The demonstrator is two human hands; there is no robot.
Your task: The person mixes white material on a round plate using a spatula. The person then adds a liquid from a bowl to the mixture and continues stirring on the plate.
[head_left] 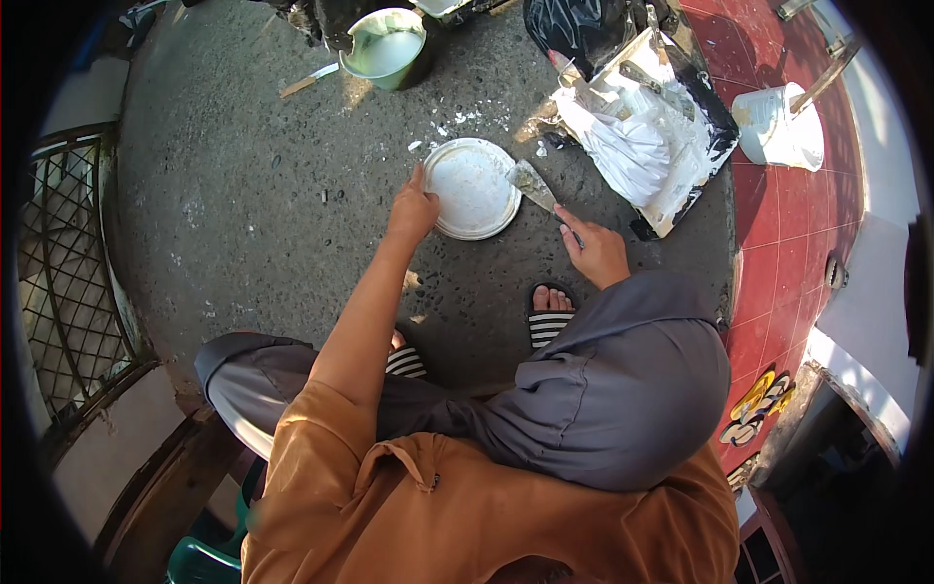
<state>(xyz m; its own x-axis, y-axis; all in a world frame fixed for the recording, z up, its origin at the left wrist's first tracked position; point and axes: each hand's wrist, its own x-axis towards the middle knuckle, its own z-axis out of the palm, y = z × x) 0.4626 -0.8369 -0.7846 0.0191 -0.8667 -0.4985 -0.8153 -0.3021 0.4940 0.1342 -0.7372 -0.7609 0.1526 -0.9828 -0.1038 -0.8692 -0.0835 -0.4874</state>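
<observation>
A round white lid (472,190) with smudges on it lies on the grey concrete ground. My left hand (413,204) grips its left rim, fingers curled at the edge. My right hand (593,248) holds the handle of a putty knife (533,183), whose stained blade touches or hangs just over the lid's right edge. White flakes (457,122) are scattered beyond the lid. To the right of the knife, a crumpled white cloth (618,146) lies on a messy sheet with white and black smears (702,146).
A pale green bucket (394,73) and a wooden-handled scraper (297,86) are at the back. A black plastic bag (559,29) is behind the sheet. A white bucket (764,127) with a stick and several sandals (754,409) are on red tiles at right. A metal grille (68,253) borders the left.
</observation>
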